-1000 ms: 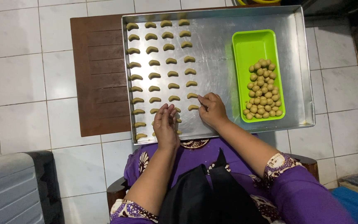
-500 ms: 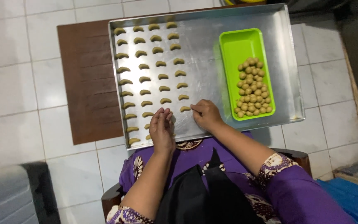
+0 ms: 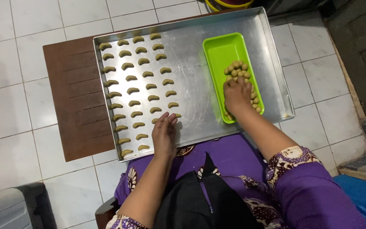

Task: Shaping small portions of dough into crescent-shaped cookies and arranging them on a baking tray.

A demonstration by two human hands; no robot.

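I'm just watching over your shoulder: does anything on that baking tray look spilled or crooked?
Nothing stands out. The crescent dough pieces lie in tidy rows on the metal tray, and the dough balls stay inside the green container.

Home floor used as a baking-prep spot.
White square floor tiles (image 3: 5, 114) with grey grout; a low brown slatted wooden board (image 3: 70, 97) carrying a large shiny metal baking tray (image 3: 200, 85). On the tray, rows of small crescent-shaped dough pieces (image 3: 136, 85) and a lime-green plastic rectangular container (image 3: 223, 48) of dough balls. Rough concrete edge (image 3: 356, 46) at right.
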